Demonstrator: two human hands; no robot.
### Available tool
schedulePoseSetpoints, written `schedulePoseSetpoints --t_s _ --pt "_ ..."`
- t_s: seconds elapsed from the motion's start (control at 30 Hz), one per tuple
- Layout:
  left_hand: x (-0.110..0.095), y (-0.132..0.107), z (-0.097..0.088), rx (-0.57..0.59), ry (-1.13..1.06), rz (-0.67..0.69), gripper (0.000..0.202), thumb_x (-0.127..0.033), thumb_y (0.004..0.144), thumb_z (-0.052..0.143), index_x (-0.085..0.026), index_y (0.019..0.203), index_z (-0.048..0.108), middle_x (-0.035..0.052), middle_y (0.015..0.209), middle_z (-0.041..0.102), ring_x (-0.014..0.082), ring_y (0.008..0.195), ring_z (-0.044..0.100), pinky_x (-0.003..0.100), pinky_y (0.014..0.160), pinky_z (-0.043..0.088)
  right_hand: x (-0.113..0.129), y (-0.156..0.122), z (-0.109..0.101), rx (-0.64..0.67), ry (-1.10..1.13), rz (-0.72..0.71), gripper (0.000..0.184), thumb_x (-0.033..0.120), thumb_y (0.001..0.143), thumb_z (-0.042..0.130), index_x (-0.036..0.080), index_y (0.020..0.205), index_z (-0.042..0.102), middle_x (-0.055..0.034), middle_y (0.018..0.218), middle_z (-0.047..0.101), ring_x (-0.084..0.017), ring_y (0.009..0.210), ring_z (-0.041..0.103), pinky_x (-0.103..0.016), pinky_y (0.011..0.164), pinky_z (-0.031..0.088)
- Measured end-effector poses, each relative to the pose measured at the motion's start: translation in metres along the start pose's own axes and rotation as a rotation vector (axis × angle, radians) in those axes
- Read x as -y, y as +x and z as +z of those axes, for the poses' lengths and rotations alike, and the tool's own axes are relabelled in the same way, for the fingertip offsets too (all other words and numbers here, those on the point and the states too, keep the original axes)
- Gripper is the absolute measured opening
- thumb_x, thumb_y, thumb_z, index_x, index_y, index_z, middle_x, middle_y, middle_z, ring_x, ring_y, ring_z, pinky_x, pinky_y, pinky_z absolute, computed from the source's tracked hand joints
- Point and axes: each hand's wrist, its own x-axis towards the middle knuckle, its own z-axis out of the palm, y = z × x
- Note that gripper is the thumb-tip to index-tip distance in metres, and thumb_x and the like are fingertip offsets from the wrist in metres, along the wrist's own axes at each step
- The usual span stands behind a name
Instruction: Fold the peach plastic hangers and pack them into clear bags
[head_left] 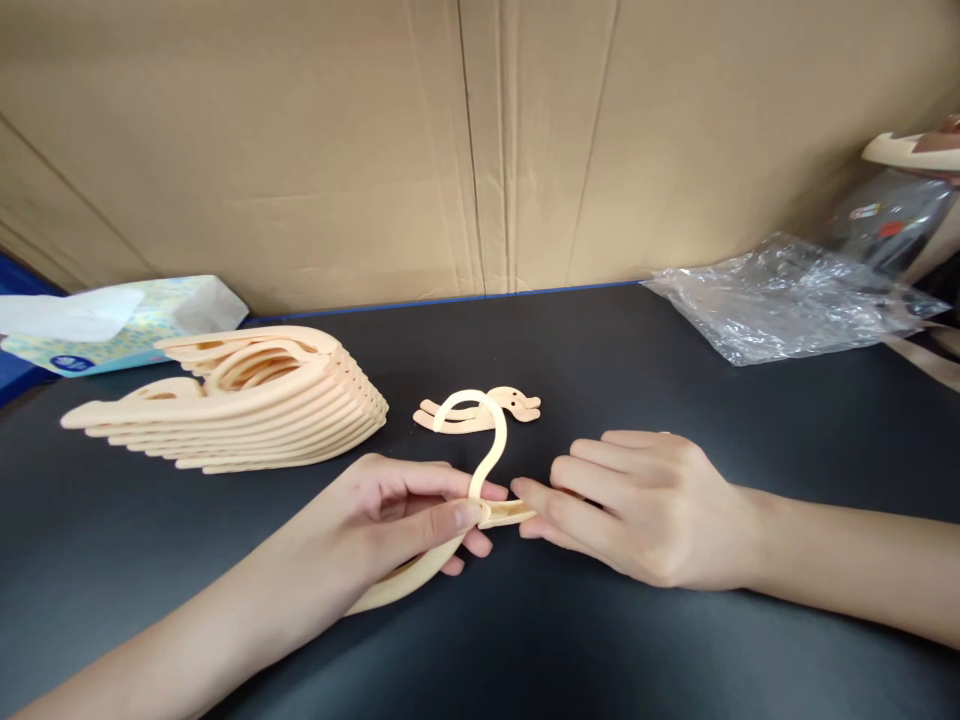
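Observation:
A cream-coloured plastic clothes hanger is held between both hands over the black table, its curved hook pointing up. My left hand pinches it at the base of the hook, thumb in front, and one arm of the hanger runs down below that hand. My right hand has its fingers closed on the short piece that reaches to the right from the hook's base; the fingers cover its far end. Just behind the hook lie a few loose cream pieces with small dark holes.
A neat stack of cream hangers lies to the left. Behind it sits a tissue pack. A crumpled clear plastic bag rests at the back right of the black table. Cardboard stands along the far edge.

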Motion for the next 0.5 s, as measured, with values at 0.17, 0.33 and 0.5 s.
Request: schedulePoseSetpoints --t_s 0.17,0.33,0.5 --pt "-0.0001 -0.001 0.0005 -0.006 -0.051 0.021 0.021 -0.035 0.092 0.069 -0.028 0.109 0.079 0.0003 0.089 0.077 0.0144 0.086 0.069 0.019 0.075 0.055 0.0001 0.0005 -0.0006 -0.005 0.028 0.001 0.028 0.028 0.103 0.053 0.014 0.088 0.072 0.0044 0.06 0.057 -0.011 0.051 0.043 -0.029 0.046 0.03" --pt "-0.0001 -0.0006 -0.0004 0.022 -0.039 0.03 0.022 -0.033 0.092 0.07 -0.03 0.111 0.078 -0.0013 0.087 0.079 0.0122 0.081 0.069 0.017 0.074 0.054 0.0008 0.0004 -0.0009 0.014 0.039 0.005 0.031 0.029 0.104 0.051 0.015 0.085 0.071 0.0047 0.059 0.055 -0.01 0.051 0.043 -0.028 0.047 0.03" --pt "0.0019 0.001 0.0006 -0.027 -0.018 0.035 0.023 -0.034 0.091 0.07 -0.029 0.112 0.077 -0.0019 0.078 0.078 0.0107 0.075 0.069 0.016 0.073 0.053 -0.0004 0.0003 -0.0019 0.043 0.044 0.017 0.036 0.031 0.105 0.047 0.016 0.082 0.071 0.0049 0.058 0.054 -0.01 0.05 0.043 -0.028 0.049 0.03"
